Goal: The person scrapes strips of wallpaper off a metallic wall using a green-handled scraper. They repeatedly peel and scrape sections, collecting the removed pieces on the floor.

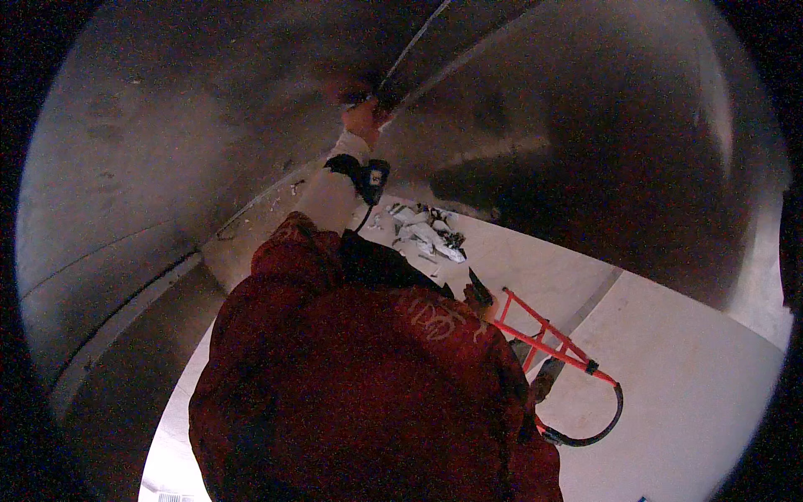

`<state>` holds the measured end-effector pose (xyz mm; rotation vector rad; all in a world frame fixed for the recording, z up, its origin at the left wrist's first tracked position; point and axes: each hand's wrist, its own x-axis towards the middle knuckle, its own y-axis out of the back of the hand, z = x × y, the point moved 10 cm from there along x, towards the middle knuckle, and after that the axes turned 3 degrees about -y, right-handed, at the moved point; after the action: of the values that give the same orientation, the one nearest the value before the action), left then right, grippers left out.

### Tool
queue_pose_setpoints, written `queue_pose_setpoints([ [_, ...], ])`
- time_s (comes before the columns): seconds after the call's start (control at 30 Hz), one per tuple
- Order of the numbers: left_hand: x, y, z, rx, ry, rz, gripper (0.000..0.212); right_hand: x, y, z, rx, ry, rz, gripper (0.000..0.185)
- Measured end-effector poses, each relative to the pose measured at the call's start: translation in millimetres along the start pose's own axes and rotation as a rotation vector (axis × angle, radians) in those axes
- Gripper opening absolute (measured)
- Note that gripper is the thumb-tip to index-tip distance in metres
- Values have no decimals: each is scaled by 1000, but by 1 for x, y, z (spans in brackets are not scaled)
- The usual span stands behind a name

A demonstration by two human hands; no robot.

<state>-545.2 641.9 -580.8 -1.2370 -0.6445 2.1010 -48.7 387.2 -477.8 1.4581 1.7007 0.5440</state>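
My left hand (362, 119) reaches far forward into a dark corner. It is blurred and shadowed there, beside a thin pale line (414, 44) running away along the surface. On that wrist sits a black strapped device (374, 177) with a cable. Mostly hidden beyond the red shirt, what seems to be my right hand (490, 310) shows as a small patch of skin. A dark pointed object (479, 287) is next to it; whether the hand grips it is unclear. A red-orange tubular frame (546, 336) with a curved black end lies close by.
Crumpled white and dark scraps (430, 232) lie on a pale surface (677, 370), with smaller bits around them. A grey wall (157, 144) rises along the left. Deep shadow covers the brown area (596, 138) at upper right. A grey strip (593, 298) crosses the pale surface.
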Motion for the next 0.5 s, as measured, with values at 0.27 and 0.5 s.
queue_pose_setpoints([
  [0.27,13,-7,-8,60,28,-27,21,-1,1,-8,419,-325,-48,15],
  [0.5,16,4,13,928,-441,-326,22,1,-2,-1,307,-355,-10,15],
])
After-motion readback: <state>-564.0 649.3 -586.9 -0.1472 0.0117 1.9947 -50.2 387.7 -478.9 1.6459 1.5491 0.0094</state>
